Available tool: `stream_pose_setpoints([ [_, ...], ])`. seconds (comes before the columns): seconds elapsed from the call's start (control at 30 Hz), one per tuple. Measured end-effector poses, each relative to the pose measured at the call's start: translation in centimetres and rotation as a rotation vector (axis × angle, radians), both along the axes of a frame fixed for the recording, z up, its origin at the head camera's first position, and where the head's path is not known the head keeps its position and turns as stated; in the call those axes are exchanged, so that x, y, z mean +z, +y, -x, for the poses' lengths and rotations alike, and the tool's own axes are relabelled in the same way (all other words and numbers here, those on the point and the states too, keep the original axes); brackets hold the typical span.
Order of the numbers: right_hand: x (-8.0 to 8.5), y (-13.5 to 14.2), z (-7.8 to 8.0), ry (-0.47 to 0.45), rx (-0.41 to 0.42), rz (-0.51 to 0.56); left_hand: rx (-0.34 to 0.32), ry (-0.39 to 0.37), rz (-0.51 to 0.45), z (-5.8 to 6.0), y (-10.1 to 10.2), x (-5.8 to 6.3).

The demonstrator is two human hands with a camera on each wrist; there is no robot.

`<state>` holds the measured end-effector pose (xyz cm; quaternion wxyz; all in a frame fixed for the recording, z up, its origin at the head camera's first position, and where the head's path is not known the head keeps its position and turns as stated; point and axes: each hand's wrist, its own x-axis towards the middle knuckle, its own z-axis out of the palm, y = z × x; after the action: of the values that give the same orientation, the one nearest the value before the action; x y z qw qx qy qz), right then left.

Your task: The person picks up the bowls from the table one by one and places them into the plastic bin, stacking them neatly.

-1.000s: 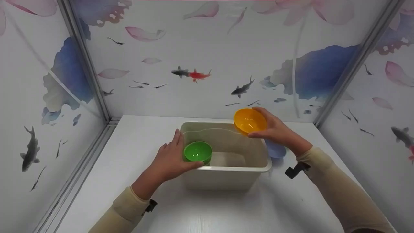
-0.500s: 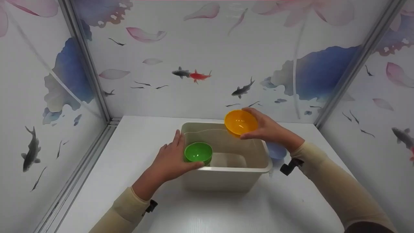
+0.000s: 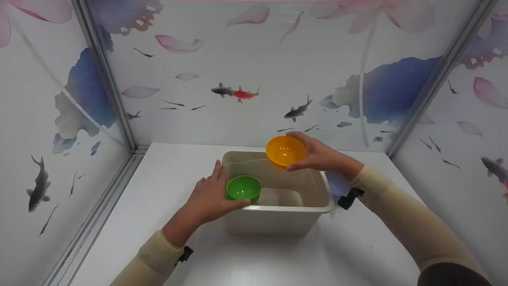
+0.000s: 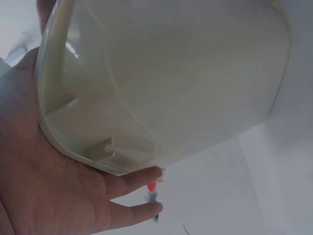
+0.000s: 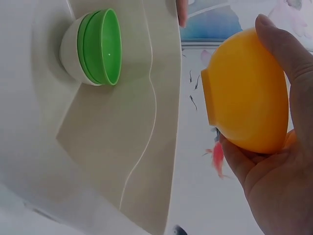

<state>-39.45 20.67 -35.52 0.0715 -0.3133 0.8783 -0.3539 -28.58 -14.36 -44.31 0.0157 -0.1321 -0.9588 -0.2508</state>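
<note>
An orange bowl (image 3: 285,151) is gripped at its right side by my right hand (image 3: 317,155), thumb in front and fingers behind. It hangs tilted above the back of a beige plastic bin (image 3: 274,222). At the bin's front left corner rests my left hand (image 3: 208,196), its thumb lying along the front rim. Its fingers extend straight against the bin's outer side in the left wrist view. Inside the bin, at the left, sits a green bowl (image 3: 243,187). The right wrist view shows it nested in another green one, with a white bowl (image 5: 71,51) beneath.
A pale blue bowl (image 3: 337,183) lies on the white table (image 3: 170,159) to the right of the bin, partly hidden by my right wrist. White panels with painted fish and petals (image 3: 178,119) enclose the table at the back and both sides.
My right hand has moved left with the orange bowl, bringing it from the bin's right back corner to further over the bin. The left hand and the green bowl stay put.
</note>
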Motion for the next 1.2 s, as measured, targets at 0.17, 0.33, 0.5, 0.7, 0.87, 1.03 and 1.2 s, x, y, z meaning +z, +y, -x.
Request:
stream_pose_setpoints([
  [0.17, 0.1, -0.9, 0.5, -0.021, 0.029, 0.002, 0.008, -0.001, -0.006, -0.1, 0.1, 0.1],
  [0.33, 0.4, -2.0, 1.1, -0.033, 0.053, 0.005, 0.000, 0.004, -0.011, -0.2, 0.0, 0.2],
  [0.5, 0.5, -3.0, 1.7, -0.047, 0.074, -0.014, -0.004, 0.003, -0.006, -0.1, 0.0, 0.1],
  [0.7, 0.5, -4.2, 2.3, -0.049, 0.115, -0.031, -0.006, 0.005, -0.018, 0.0, 0.0, 0.1],
  [0.87, 0.1, -5.0, 2.9, -0.035, 0.129, -0.057, -0.003, 0.004, -0.017, 0.0, -0.1, 0.1],
  [1.03, -0.3, -5.8, 3.4, -0.030, 0.147, -0.057, -0.001, -0.002, -0.021, -0.1, -0.1, 0.2],
  [1.2, -0.7, -6.5, 3.7, -0.036, 0.154, -0.055, -0.001, -0.005, -0.030, 0.1, -0.1, 0.0],
])
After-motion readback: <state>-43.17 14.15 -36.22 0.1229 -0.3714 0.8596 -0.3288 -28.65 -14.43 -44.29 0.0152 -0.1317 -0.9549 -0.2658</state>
